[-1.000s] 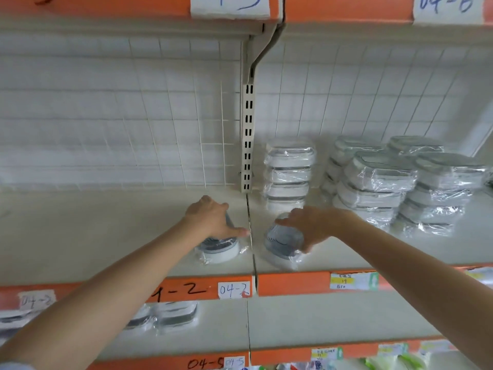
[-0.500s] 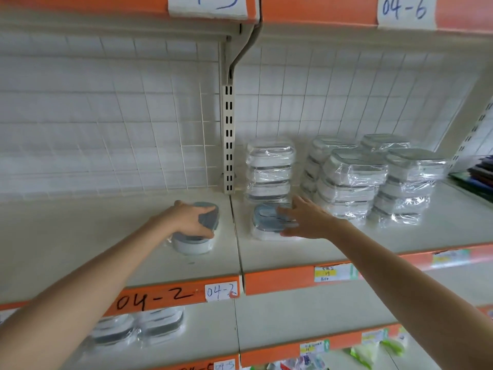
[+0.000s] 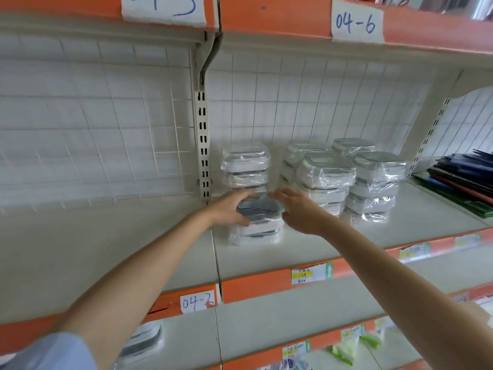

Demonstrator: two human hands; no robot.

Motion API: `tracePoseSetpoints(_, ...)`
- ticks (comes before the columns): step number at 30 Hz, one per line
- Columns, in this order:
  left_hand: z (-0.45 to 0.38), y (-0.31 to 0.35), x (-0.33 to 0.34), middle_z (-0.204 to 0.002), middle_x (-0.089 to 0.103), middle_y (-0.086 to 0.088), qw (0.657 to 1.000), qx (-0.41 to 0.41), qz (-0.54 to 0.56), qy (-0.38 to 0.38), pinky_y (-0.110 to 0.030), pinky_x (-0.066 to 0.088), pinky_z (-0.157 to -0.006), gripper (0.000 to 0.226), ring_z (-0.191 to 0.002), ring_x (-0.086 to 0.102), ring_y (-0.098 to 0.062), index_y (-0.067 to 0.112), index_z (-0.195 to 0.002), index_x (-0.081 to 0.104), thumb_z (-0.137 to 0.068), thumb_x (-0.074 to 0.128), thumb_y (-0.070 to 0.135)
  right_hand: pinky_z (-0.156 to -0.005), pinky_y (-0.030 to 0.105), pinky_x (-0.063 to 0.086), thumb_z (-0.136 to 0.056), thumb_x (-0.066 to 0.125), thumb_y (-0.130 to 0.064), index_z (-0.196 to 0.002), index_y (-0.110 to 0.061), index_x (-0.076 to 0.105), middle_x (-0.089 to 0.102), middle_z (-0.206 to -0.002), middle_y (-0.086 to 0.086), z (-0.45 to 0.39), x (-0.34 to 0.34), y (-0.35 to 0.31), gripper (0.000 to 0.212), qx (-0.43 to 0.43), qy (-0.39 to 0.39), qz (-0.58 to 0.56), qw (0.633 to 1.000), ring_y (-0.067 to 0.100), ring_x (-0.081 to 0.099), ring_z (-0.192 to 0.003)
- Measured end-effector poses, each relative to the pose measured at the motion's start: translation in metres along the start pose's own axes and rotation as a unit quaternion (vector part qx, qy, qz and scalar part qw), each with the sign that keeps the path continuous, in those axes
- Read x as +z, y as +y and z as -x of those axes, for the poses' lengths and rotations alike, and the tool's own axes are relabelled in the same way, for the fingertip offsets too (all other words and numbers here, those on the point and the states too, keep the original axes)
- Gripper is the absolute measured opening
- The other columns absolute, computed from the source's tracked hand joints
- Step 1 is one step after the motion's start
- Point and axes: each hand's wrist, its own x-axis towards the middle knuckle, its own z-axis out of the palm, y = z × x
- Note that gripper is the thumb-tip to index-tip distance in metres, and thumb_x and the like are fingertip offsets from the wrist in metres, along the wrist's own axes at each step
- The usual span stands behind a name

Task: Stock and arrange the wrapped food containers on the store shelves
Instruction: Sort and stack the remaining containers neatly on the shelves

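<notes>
Two wrapped food containers with grey lids lie one on the other near the front of the middle shelf point(image 3: 266, 260). My left hand point(image 3: 230, 209) grips the top container point(image 3: 260, 208) by its left side, thumb in front and fingers over the far edge. The lower container point(image 3: 257, 235) rests on the shelf beneath it. With its fingers straight, my right hand point(image 3: 300, 209) is at the top container's right side; whether it touches is unclear. Right behind stands a taller stack of wrapped containers point(image 3: 245, 166).
More stacks of wrapped containers point(image 3: 326, 174) point(image 3: 376, 180) fill the shelf to the right. Dark folders point(image 3: 464, 180) lie at the far right. A slotted upright point(image 3: 202, 145) divides the bays. On the lower shelf at left sit other wrapped containers point(image 3: 145, 340).
My left hand has carried its container rightward across the bay joint and onto the container the right hand held. The right hand has let go and opened beside it.
</notes>
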Motion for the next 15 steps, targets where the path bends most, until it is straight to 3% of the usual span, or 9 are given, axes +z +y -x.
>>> tracePoseSetpoints(2,-0.008,-0.006,0.004,-0.155,0.023,0.003,1.0,-0.014,-0.006,-0.003,-0.024,0.011,-0.112,0.07,-0.144,0.012,-0.013,0.023,-0.143,0.039,-0.081,0.07,0.011,-0.109,0.034,0.027,-0.088,0.052,-0.005,-0.145,-0.019,0.032,0.031,-0.148,0.006,0.0,0.01,0.004,0.062,0.018,-0.046,0.02,0.999,0.025,0.03,-0.136)
tracePoseSetpoints(4,-0.011,-0.01,0.005,-0.154,0.02,-0.001,1.0,-0.022,0.001,0.01,-0.025,0.007,-0.113,0.067,-0.144,0.008,-0.015,0.028,-0.141,0.042,-0.082,0.071,0.014,-0.107,0.035,0.032,-0.09,0.054,-0.01,-0.143,-0.019,0.035,0.032,-0.144,0.007,-0.002,0.013,0.006,0.057,0.031,-0.037,0.01,0.999,0.027,0.034,-0.132)
tracePoseSetpoints(7,-0.003,-0.017,0.012,-0.134,0.025,-0.009,0.993,-0.052,-0.001,0.107,-0.027,0.013,-0.111,0.073,-0.136,0.016,-0.023,0.021,-0.138,0.044,-0.075,0.079,0.031,-0.1,0.037,0.038,-0.091,0.057,-0.019,-0.132,-0.012,0.047,0.041,-0.132,0.012,-0.009,0.012,0.002,0.042,0.031,-0.025,0.041,0.998,0.031,0.043,-0.123)
tracePoseSetpoints(9,0.006,-0.021,0.02,-0.131,0.03,-0.009,0.984,-0.101,0.018,0.149,-0.028,0.022,-0.107,0.083,-0.131,0.024,-0.022,0.016,-0.137,0.037,-0.071,0.08,0.041,-0.091,0.037,0.042,-0.092,0.056,-0.022,-0.123,-0.009,0.049,0.043,-0.122,0.013,-0.012,0.012,-0.003,0.034,0.034,-0.025,0.058,0.997,0.032,0.049,-0.113)
tracePoseSetpoints(12,0.014,-0.023,0.032,-0.13,0.051,-0.007,0.977,-0.135,0.131,0.105,-0.032,0.043,-0.099,0.081,-0.116,0.05,-0.018,0.016,-0.141,0.026,-0.079,0.074,0.038,-0.089,0.041,0.046,-0.093,0.055,-0.026,-0.118,-0.008,0.049,0.042,-0.118,0.013,-0.013,0.01,-0.008,0.032,0.032,-0.023,0.08,0.996,0.033,0.05,-0.108)
tracePoseSetpoints(15,0.02,-0.022,0.038,-0.117,0.06,-0.01,0.976,-0.136,0.135,0.106,-0.043,0.05,-0.092,0.077,-0.108,0.059,-0.026,0.019,-0.143,0.023,-0.084,0.07,0.035,-0.091,0.041,0.045,-0.09,0.06,-0.031,-0.118,-0.009,0.051,0.042,-0.115,0.012,-0.013,0.007,-0.01,0.037,0.028,-0.031,0.081,0.996,0.033,0.049,-0.108)
